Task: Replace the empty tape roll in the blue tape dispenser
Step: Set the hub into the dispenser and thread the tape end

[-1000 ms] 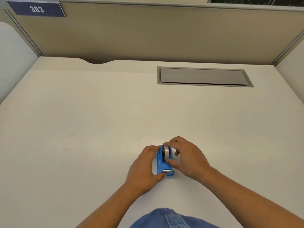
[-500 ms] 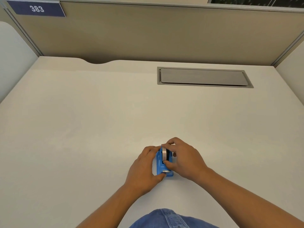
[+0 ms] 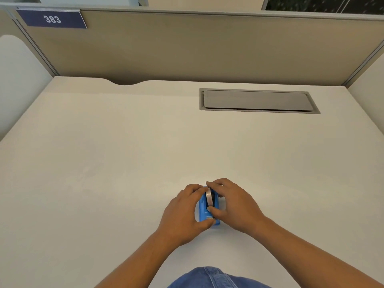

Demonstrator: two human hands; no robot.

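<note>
A small blue tape dispenser (image 3: 202, 207) stands on the white desk (image 3: 104, 163), near the front edge in the middle. My left hand (image 3: 182, 213) wraps its left side, thumb at the metal cutter end. A clear tape roll (image 3: 209, 197) sits upright in the dispenser's cradle. My right hand (image 3: 232, 206) pinches that roll from the right, with the index finger over its top and the thumb low on its near side. The roll's core is hidden by my fingers.
A grey rectangular cable hatch (image 3: 257, 100) is set into the desk at the back right. A beige partition (image 3: 187, 48) with a blue sign reading 383 (image 3: 53, 19) closes off the back. My jeans (image 3: 209, 277) show at the bottom edge.
My right hand's fingers have shifted on the tape roll, the thumb sliding lower toward the cutter end. The dispenser and my left hand have stayed in place.
</note>
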